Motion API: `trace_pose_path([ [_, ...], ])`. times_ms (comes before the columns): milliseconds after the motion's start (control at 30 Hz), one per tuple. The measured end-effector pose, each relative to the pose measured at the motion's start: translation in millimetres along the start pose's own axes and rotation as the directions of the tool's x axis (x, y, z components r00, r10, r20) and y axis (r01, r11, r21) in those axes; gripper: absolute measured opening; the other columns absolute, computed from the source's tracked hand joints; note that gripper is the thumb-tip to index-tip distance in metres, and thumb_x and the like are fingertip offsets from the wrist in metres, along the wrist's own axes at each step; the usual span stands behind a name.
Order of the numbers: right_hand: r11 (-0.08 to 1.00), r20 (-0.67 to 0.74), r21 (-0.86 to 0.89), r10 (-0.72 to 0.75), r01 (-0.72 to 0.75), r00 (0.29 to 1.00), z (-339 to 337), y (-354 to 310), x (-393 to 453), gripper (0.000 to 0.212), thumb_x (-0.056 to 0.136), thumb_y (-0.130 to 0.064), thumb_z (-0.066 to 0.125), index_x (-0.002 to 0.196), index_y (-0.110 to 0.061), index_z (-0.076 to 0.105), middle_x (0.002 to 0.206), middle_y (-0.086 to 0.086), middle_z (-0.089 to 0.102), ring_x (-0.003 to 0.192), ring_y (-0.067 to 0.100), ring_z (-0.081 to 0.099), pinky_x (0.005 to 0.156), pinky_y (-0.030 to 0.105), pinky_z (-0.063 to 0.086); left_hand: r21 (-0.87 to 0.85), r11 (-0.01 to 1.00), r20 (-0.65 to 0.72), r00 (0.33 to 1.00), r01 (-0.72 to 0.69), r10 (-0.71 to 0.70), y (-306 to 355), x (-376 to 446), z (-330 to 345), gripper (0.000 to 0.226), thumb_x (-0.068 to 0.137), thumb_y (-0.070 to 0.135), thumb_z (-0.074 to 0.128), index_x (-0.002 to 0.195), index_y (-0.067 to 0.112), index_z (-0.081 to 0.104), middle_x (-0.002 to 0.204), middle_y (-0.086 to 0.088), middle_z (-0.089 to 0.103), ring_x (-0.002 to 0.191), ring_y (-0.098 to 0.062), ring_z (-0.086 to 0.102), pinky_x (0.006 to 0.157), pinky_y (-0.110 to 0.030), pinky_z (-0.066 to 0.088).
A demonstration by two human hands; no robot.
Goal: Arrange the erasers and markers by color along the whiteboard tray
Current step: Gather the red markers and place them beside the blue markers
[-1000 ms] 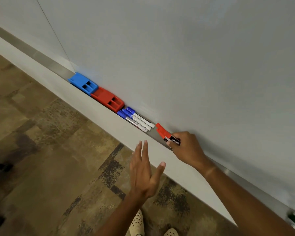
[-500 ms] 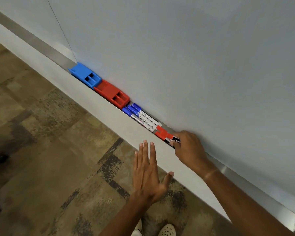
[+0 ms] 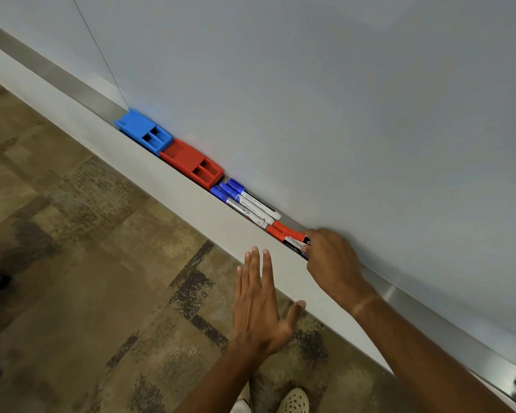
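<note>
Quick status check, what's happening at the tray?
Right hand on red markers, beside blue markers. Left hand open, empty. Nothing in the way.

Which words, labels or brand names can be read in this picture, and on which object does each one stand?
"Faber-Castell", only faintly legible: on the white barrel of a blue-capped marker in the tray.
"C", the rest hidden by the right hand: on the black label of a red-capped marker.
Small print on all marker barrels: too small and blurred to read.
Blue eraser, red eraser and whiteboard: no text.
</note>
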State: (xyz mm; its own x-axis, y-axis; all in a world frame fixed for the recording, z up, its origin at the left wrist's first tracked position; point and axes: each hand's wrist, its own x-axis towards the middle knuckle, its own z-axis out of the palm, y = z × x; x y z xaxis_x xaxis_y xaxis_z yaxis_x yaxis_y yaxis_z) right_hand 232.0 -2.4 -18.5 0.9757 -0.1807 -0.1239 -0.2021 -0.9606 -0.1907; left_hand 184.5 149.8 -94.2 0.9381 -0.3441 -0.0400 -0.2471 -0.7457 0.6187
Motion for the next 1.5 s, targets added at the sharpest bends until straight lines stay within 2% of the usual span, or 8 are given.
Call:
trace_pose_path([
  [167, 0.999, -0.104, 0.034, 0.017, -0.014, 0.994, -2.8, -0.3, -0.5, 0.017, 0.088, -0.014, 0.063, 0.103, -0.014, 0.057, 0.1, 0.008, 0.067, 0.093, 0.032, 0.065, 0.066, 0.038, 0.05, -0.005, 1.0, 0.003, 1.0, 0.001, -0.001, 2.8, -0.4, -1.4, 0.105, 0.078, 0.085, 0.009, 0.157, 0.017, -0.004, 0.166, -0.007, -0.011, 0.153, -0.017, -0.014, 0.122, -0.039, -0.012],
  [333, 1.0, -0.1, -0.008, 0.006, -0.006, 0.995, 4.1, -7.6, -0.6, 0.021, 0.085, -0.007, 0.065, 0.103, -0.013, 0.057, 0.101, 0.008, 0.065, 0.093, 0.028, 0.064, 0.068, 0.034, 0.05, -0.016, 1.0, 0.005, 1.0, 0.004, -0.004, 5.8, -2.3, -4.7, 0.105, 0.078, 0.083, 0.015, 0.157, 0.017, -0.005, 0.166, -0.007, -0.012, 0.152, -0.016, -0.016, 0.119, -0.032, -0.021],
  [567, 0.999, -0.112, 0.014, -0.049, 0.051, 0.993, 11.1, -5.7, -7.4, 0.039, 0.074, -0.001, 0.075, 0.111, -0.007, 0.063, 0.101, 0.012, 0.064, 0.094, 0.028, 0.062, 0.073, 0.034, 0.055, -0.029, 0.999, 0.001, 1.0, 0.025, -0.025, 2.6, -6.1, -6.0, 0.108, 0.075, 0.087, 0.006, 0.157, 0.018, -0.006, 0.165, -0.006, -0.013, 0.152, -0.015, -0.016, 0.121, -0.039, -0.013],
  [667, 0.993, -0.145, 0.042, -0.105, 0.113, 0.984, 14.0, -9.2, -3.4, 0.047, 0.069, 0.002, 0.079, 0.112, -0.002, 0.063, 0.106, 0.015, 0.067, 0.098, 0.03, 0.064, 0.08, 0.033, 0.056, -0.032, 0.999, 0.0, 0.999, 0.035, -0.035, 0.5, -6.9, -6.3, 0.108, 0.075, 0.087, 0.006, 0.157, 0.018, -0.005, 0.165, -0.005, -0.013, 0.152, -0.015, -0.015, 0.122, -0.041, -0.01],
  [800, 0.956, -0.202, 0.075, -0.264, 0.283, 0.943, 17.5, -23.7, 16.5, 0.041, 0.082, -0.01, 0.069, 0.12, 0.001, 0.06, 0.122, 0.018, 0.064, 0.114, 0.031, 0.061, 0.096, 0.034, 0.045, -0.04, 0.998, 0.004, 0.999, 0.04, -0.039, -1.5, -9.6, -8.0, 0.108, 0.075, 0.087, 0.006, 0.157, 0.018, -0.006, 0.165, -0.005, -0.015, 0.151, -0.014, -0.018, 0.123, -0.041, -0.008],
  [1000, 0.885, -0.041, -0.026, -0.466, 0.465, 0.884, 28.6, -25.3, 37.6, 0.05, 0.096, -0.028, 0.048, 0.136, 0.001, 0.046, 0.146, 0.018, 0.044, 0.138, 0.026, 0.037, 0.116, 0.035, 0.027, -0.042, 0.998, -0.015, 0.999, 0.042, -0.042, -10.4, -13.8, -10.2, 0.106, 0.078, 0.085, 0.012, 0.157, 0.016, -0.005, 0.166, -0.006, -0.01, 0.152, -0.014, -0.015, 0.124, -0.045, -0.003],
  [1300, 0.859, -0.028, -0.018, -0.513, 0.512, 0.858, 27.5, -28.4, 45.6, 0.05, 0.098, -0.025, 0.043, 0.142, -0.003, 0.038, 0.151, 0.013, 0.036, 0.142, 0.022, 0.029, 0.117, 0.036, 0.024, -0.064, 0.997, -0.024, 0.999, 0.043, -0.045, -14.8, -17.2, -7.8, 0.102, 0.078, 0.083, 0.02, 0.157, 0.025, -0.008, 0.167, -0.003, -0.008, 0.152, -0.013, -0.015, 0.123, -0.045, -0.004],
  [1500, 0.879, -0.202, 0.166, -0.413, 0.446, 0.888, 10.9, 5.2, 11.9, 0.053, 0.083, -0.01, 0.053, 0.135, -0.002, 0.049, 0.143, 0.012, 0.049, 0.134, 0.02, 0.044, 0.111, 0.034, 0.035, -0.056, 0.998, -0.012, 0.999, 0.03, -0.03, -14.9, -17.0, -6.2, 0.101, 0.079, 0.081, 0.025, 0.157, 0.025, -0.009, 0.167, -0.004, -0.008, 0.152, -0.014, -0.014, 0.123, -0.047, -0.002],
])
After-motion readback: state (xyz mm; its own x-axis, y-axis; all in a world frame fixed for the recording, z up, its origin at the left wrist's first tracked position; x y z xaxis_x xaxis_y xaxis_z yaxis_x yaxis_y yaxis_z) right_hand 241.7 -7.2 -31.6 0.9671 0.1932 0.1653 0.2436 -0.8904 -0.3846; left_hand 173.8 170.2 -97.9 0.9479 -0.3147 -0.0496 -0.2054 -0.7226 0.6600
